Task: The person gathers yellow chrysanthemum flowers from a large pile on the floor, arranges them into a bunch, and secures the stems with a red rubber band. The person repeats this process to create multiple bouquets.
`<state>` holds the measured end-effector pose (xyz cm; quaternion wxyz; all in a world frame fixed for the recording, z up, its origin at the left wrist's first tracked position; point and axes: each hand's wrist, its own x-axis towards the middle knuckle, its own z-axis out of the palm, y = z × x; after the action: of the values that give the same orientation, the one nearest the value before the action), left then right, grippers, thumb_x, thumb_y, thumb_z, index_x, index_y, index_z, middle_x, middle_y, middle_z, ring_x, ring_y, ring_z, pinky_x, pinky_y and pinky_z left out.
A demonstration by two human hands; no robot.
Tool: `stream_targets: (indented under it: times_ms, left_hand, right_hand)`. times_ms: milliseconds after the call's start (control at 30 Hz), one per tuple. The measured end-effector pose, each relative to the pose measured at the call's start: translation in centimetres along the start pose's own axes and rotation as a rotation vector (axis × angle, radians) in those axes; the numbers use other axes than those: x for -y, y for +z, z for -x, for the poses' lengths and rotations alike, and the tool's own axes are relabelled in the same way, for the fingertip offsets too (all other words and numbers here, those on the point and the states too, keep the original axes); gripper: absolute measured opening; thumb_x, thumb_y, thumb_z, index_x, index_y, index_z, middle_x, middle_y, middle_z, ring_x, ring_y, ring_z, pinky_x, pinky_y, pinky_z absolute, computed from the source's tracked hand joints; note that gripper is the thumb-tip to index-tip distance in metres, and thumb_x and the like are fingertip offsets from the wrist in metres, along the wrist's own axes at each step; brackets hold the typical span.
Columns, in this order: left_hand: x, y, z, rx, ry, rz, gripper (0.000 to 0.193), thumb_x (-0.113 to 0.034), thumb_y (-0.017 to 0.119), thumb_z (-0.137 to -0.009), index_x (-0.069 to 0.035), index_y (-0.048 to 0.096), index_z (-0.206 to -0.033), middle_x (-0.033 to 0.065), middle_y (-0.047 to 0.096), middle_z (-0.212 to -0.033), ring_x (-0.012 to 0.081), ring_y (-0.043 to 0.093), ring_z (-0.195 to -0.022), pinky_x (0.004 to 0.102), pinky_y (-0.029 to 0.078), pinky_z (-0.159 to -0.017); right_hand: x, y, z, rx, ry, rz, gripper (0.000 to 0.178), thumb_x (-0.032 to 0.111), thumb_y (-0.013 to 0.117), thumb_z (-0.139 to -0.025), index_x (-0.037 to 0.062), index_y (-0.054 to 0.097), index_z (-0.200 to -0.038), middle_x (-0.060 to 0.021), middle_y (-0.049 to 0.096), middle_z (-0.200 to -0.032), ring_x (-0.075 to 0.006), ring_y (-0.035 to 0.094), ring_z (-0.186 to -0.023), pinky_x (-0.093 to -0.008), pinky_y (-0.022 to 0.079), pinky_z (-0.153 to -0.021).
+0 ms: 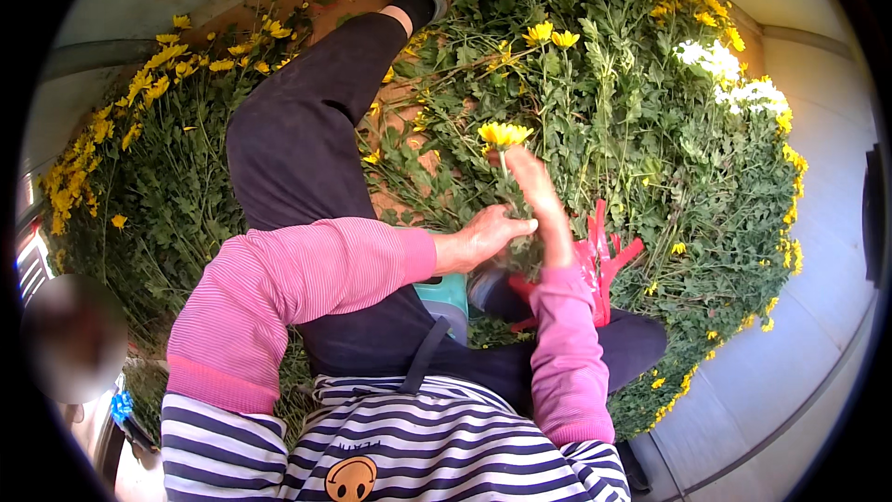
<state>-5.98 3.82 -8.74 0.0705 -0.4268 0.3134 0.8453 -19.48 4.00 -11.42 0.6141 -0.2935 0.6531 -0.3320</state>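
In front of me a yellow chrysanthemum (505,135) stands with its head up, its pale stem running down towards my left hand (485,234). The left fingers are curled in, with the thumb pointing right, and appear closed on that stem. Close beside it, on the right, is my right hand (542,193), raised and smeared by motion. Its fingertips come near the flower head; whether they touch the stem cannot be seen. Red plastic strips (602,265) lie by my right wrist, partly hidden behind the sleeve.
Heaps of leafy chrysanthemum stems (641,167) surround me, with yellow blooms along the outer edges. White chrysanthemums (729,79) lie at the far right. A teal plastic object (444,293) shows between my legs. A person (74,339) is at the left edge. Pale walls (808,167) curve round the right.
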Motion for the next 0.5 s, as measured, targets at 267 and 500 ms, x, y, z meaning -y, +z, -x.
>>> stream_targets:
  times_ms: [267,500]
  left_hand:
    - [1.7,2.2,3.4,0.002,0.096,-0.089,0.06,-0.049,0.06,-0.089,0.0,0.054,-0.124,0.0075,0.061,-0.116,0.0164,0.057,-0.105,0.0283,0.045,-0.09]
    - [-2.8,4.1,6.9,0.378,0.662,-0.309,0.027,-0.028,0.06,-0.093,-0.005,0.061,-0.108,0.0054,0.063,-0.112,0.0161,0.058,-0.102,0.0307,0.047,-0.088]
  right_hand:
    - [-4.2,1.8,4.3,0.421,-0.063,-0.198,0.043,0.032,0.056,-0.093,-0.0055,0.063,-0.111,-0.0125,0.064,-0.105,-0.0181,0.057,-0.096,-0.032,0.045,-0.089]
    - [4.8,-9.3,6.9,-0.197,-0.044,-0.318,0.037,0.043,0.054,-0.095,0.0106,0.064,-0.111,0.0034,0.055,-0.064,-0.0057,0.051,-0.049,-0.0201,0.033,-0.044]
